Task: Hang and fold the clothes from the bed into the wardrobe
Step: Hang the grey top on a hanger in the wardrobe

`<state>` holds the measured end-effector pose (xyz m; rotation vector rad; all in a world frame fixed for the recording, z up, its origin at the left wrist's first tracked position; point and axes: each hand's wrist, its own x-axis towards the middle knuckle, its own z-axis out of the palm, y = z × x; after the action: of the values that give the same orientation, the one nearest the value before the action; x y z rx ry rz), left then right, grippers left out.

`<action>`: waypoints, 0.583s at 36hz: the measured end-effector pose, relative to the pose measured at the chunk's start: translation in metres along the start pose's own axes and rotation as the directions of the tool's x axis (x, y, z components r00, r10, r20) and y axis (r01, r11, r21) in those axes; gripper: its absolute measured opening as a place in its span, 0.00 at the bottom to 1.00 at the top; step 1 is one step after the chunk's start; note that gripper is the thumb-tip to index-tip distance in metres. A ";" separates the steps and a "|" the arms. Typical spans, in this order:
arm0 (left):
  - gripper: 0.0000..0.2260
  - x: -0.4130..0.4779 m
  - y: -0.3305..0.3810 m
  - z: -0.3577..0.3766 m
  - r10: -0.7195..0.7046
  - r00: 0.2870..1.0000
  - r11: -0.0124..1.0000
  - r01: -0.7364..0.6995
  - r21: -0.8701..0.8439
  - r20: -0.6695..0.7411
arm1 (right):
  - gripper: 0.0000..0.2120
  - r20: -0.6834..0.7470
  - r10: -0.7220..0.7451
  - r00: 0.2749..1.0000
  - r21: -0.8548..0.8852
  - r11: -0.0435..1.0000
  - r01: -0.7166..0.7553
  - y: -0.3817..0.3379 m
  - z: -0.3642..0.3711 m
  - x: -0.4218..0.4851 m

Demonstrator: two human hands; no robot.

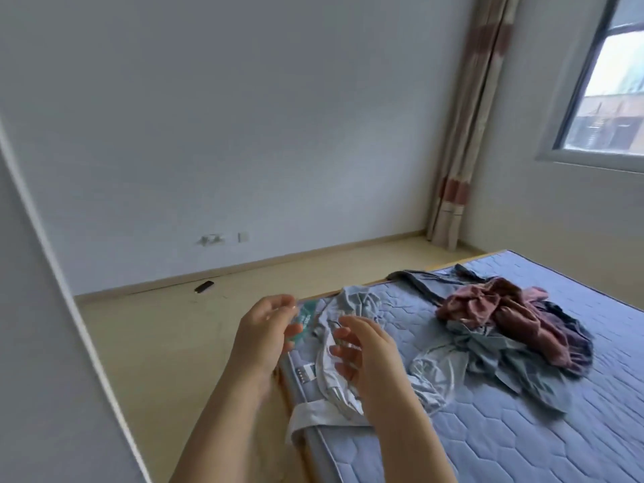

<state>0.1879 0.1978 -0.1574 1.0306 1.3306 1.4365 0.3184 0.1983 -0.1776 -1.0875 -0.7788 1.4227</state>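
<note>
Scene: a bed (pixel 522 430) with a quilted blue mattress fills the lower right of the frame; bare floor and a pale wall take up the left and centre.
Task's thing: a pale grey garment (pixel 343 329) lies crumpled along the mattress edge, lower centre of the frame, with a white band of it hanging over the side.
Other clothes: a heap sits further right on the mattress, a maroon garment (pixel 501 308) on top of blue-grey clothes (pixel 515 364); a dark garment (pixel 428 277) lies towards the far edge.
Left hand (pixel 265 329): raised just left of the pale grey garment, fingers loosely spread and holding nothing, a wide grip.
Right hand (pixel 366 357): hovers over the garment's middle, fingers slightly bent and apart, also a wide grip with nothing in it; whether the fingertips touch the cloth I cannot tell.
Key relation: the garment's long axis runs along the bed edge, from near the bottom of the frame up towards the centre. It lies directly beneath and between the two hands; the right is the nearer.
Step in hand: probably picking this garment up to fold or hang.
Wardrobe: not in view.
Elsewhere: a curtain (pixel 467 134) and window (pixel 606 74) at upper right; a small dark object (pixel 204 286) on the floor by the wall.
</note>
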 end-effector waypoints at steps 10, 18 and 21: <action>0.06 0.060 -0.043 0.097 -0.119 0.980 0.993 0.114 0.042 0.158 | 0.05 -0.187 0.069 0.980 0.044 0.997 -0.062 -0.007 -0.085 0.066; 0.06 0.130 -0.087 0.139 -0.216 0.945 0.974 0.194 0.113 0.244 | 0.05 -0.342 0.149 0.928 0.083 0.988 -0.128 0.009 -0.118 0.132; 0.06 0.162 -0.109 0.151 -0.262 0.926 0.963 0.232 0.138 0.270 | 0.05 -0.394 0.168 0.904 0.091 0.985 -0.144 0.019 -0.128 0.164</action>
<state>0.3006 0.3951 -0.2545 1.0505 1.2794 0.9968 0.4381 0.3416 -0.2715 -1.3630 -0.3575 1.2835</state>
